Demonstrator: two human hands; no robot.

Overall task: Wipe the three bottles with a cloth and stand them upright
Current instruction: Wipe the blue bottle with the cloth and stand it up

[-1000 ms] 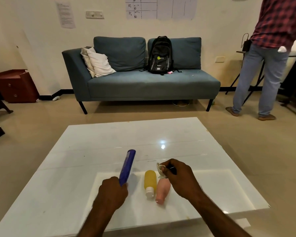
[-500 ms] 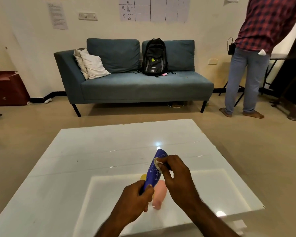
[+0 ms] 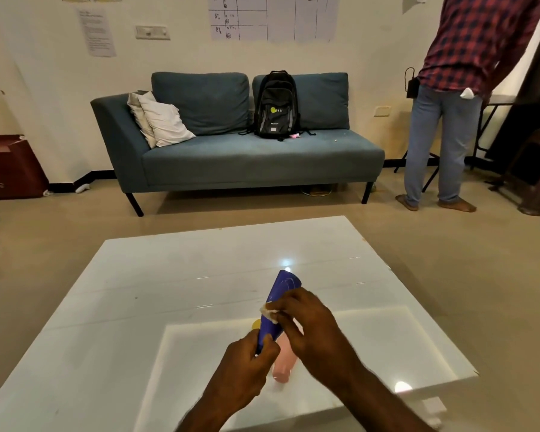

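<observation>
The left hand grips the low end of the blue bottle, tilted up over the white table. The right hand pinches a small cloth against the blue bottle. Behind it, hands hide most of the pink bottle and yellow bottle. Beyond the blue bottle the table is bare to its far edge

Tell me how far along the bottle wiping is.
Nothing looks finished. In hand: the left hand holds the blue bottle while the right hand rubs the cloth on it. Left: the pink bottle and yellow bottle lie on the table.
</observation>
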